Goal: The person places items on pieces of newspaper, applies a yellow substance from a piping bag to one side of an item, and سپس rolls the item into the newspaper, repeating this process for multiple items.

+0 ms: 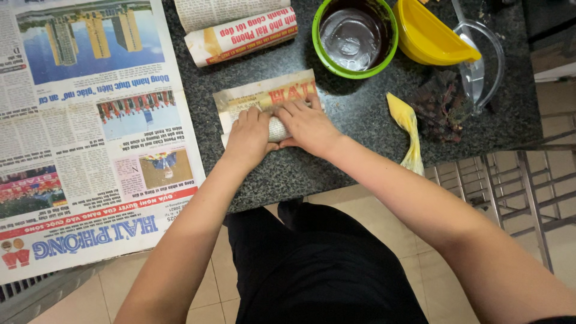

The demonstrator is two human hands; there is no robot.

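Head view, only cam I had. Both hands sat mid-counter on a half-rolled newspaper sheet (264, 99), approx centre of frame. Left hand (249, 135) lay palm-down over the rolled part, fingers curled over it and pressing. Right hand (309, 123) was just beside it, touching the left at the thumb side, fingers spread a bit and bent over the same roll. Flat unrolled part of the sheet stuck out beyond the fingertips, toward the bowls. Whatever was inside the roll I couldn't tell, hidden by paper and hands.

Counter (360, 126) was dark speckled stone. To the left, a big open newspaper (90, 132) covered the counter's edge and hung past it. Behind the hands, at top, a finished paper roll (240, 36) lay on its side, well apart from the hands.

Right of that roll, a green bowl (355, 37) w/ dark inside and something shiny grey in it. Next to it a yellow bowl (429, 36), tilted, touching a clear glass jug (483, 60) w/ a spoon handle poking out.

Near the right forearm, a yellow plastic bag (408, 129) lay twisted, and just beside it a dark reddish clump (441, 105); couldn't tell what it was.

Below the counter, tiled floor, dark trousers, metal rack at right.
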